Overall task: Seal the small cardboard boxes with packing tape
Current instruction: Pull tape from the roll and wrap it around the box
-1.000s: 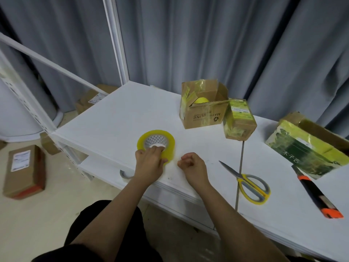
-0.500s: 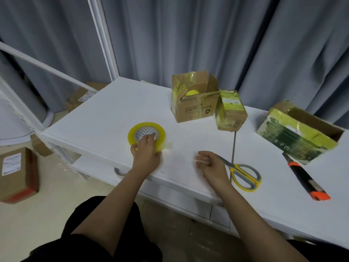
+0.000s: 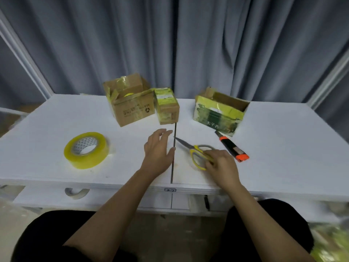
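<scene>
The left hand (image 3: pixel 159 151) lies flat and open on the white surface (image 3: pixel 283 148), fingers straight, holding nothing. The right hand (image 3: pixel 221 167) curls its fingers on the yellow handles of the scissors (image 3: pixel 190 148) (blades closed, pointing toward the left hand). The roll of yellow packing tape (image 3: pixel 86 149) lies flat, well to the left of both hands. At the back stand an open brown cardboard box (image 3: pixel 132 108), a small taped box (image 3: pixel 167 106) touching it, and an open green-printed box (image 3: pixel 219 112). An orange-and-black utility knife (image 3: pixel 233 149) lies beside the scissors.

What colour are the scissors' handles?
Yellow and grey handles on the metal-bladed scissors, clearest in the head view.
</scene>
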